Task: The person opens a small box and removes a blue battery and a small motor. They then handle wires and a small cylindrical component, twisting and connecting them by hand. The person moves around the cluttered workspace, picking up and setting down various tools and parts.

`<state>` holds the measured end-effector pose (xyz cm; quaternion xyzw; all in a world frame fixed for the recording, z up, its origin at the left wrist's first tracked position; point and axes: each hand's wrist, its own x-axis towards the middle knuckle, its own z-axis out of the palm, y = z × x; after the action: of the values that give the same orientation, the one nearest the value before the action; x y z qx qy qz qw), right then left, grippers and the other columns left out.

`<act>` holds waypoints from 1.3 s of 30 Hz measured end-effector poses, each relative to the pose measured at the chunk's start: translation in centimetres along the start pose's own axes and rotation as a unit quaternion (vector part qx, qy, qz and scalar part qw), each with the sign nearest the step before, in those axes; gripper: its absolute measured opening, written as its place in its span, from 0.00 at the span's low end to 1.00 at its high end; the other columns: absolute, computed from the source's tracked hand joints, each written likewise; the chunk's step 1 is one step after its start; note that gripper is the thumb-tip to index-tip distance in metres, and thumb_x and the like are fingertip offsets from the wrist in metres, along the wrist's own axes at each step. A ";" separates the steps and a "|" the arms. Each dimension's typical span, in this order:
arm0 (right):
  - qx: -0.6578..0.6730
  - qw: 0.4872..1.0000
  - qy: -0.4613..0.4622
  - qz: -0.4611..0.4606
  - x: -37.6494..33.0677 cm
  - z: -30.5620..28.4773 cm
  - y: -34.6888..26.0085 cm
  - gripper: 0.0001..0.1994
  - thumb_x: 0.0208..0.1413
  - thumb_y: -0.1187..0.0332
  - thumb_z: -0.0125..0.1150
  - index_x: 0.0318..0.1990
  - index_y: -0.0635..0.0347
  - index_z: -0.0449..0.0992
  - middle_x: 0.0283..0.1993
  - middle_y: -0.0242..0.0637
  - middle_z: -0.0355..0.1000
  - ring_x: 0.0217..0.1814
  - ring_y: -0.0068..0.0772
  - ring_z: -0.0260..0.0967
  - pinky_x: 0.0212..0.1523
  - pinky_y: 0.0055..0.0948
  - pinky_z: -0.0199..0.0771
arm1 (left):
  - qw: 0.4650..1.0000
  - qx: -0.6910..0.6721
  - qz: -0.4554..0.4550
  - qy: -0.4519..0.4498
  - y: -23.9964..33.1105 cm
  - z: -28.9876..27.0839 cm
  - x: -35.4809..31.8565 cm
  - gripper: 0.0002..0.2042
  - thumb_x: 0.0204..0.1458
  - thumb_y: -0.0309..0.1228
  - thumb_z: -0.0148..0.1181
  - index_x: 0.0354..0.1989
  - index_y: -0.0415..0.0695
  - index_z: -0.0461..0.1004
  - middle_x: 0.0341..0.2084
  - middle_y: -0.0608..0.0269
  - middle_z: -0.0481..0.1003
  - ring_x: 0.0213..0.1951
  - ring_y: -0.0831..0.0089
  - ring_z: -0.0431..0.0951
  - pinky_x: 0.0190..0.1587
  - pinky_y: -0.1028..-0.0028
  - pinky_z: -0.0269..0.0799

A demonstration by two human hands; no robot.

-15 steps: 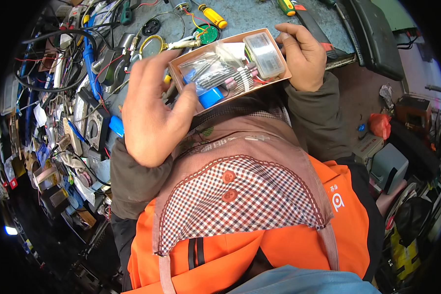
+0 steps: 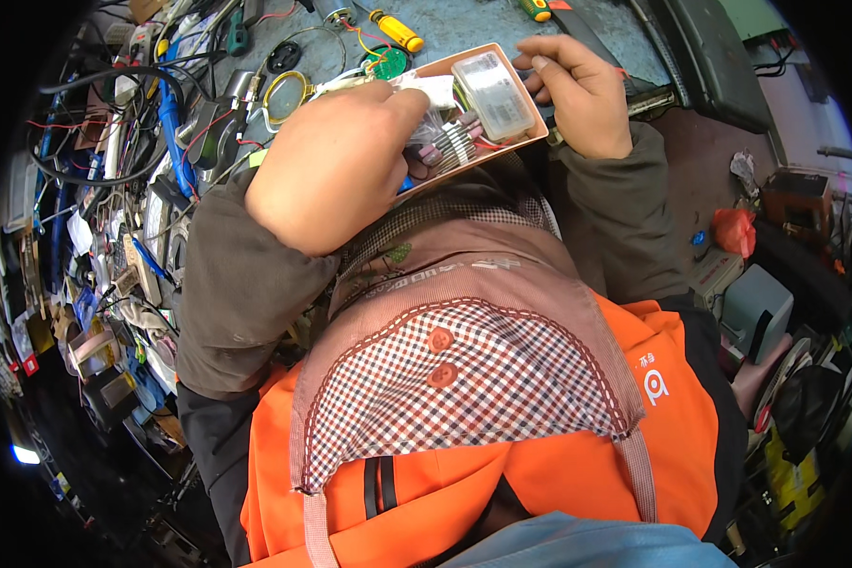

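Note:
A shallow open box with tan walls lies tilted at the edge of the bench. My left hand covers its left part with fingers curled down inside; the fingertips and whatever they grip are hidden. Beside those fingers lie clear plastic wrapping and several thin metal-shanked bits, some with pinkish heads. A bit of blue shows under the hand. A clear lidded plastic case fills the right end of the box. At that end, my right hand is closed about the box's corner, thumb and forefinger bent together.
Past the box are a yellow screwdriver, a green round part with wires and a yellow-rimmed ring. Tangled cables and tools crowd the left side. A black padded piece stands at the right bench edge.
My left hand has moved right and in over the box, its spread fingers now curled into it. The box and my right hand have shifted slightly left and away.

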<state>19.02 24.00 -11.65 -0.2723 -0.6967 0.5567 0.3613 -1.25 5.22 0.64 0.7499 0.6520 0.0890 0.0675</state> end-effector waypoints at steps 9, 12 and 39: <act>-0.103 0.994 -0.005 -0.029 1.3 -0.2 -0.7 0.11 0.72 0.74 0.57 0.57 0.60 0.81 0.43 0.32 0.84 0.38 0.16 0.74 0.39 0.20 0.73 | 0.966 -0.067 -0.104 0.226 0.1 0.9 -2.7 0.08 0.52 0.22 0.66 0.40 0.38 0.79 0.33 0.51 0.74 0.36 0.53 0.79 0.39 0.62 0.77; -0.050 0.998 0.000 -0.044 1.0 -0.6 -1.5 0.10 0.73 0.75 0.55 0.54 0.60 0.82 0.43 0.30 0.83 0.38 0.15 0.73 0.38 0.19 0.72 | 0.921 -0.182 -0.114 0.325 -1.2 2.6 -3.6 0.04 0.63 0.20 0.59 0.44 0.37 0.76 0.35 0.58 0.74 0.36 0.68 0.76 0.42 0.71 0.74; -0.055 0.916 -0.197 -0.344 2.0 6.7 -10.4 0.07 0.58 0.83 0.64 0.42 0.64 0.79 0.37 0.46 0.77 0.38 0.48 0.78 0.40 0.36 0.77 | 0.723 -0.604 -0.221 0.253 0.0 1.7 -3.3 0.20 0.55 0.20 0.75 0.55 0.37 0.77 0.42 0.60 0.85 0.36 0.76 0.85 0.35 0.77 0.82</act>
<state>12.66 19.28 -1.91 0.0801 -0.8342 0.4011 0.3699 -1.35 1.99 -1.18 0.3347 0.6002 0.6332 0.3561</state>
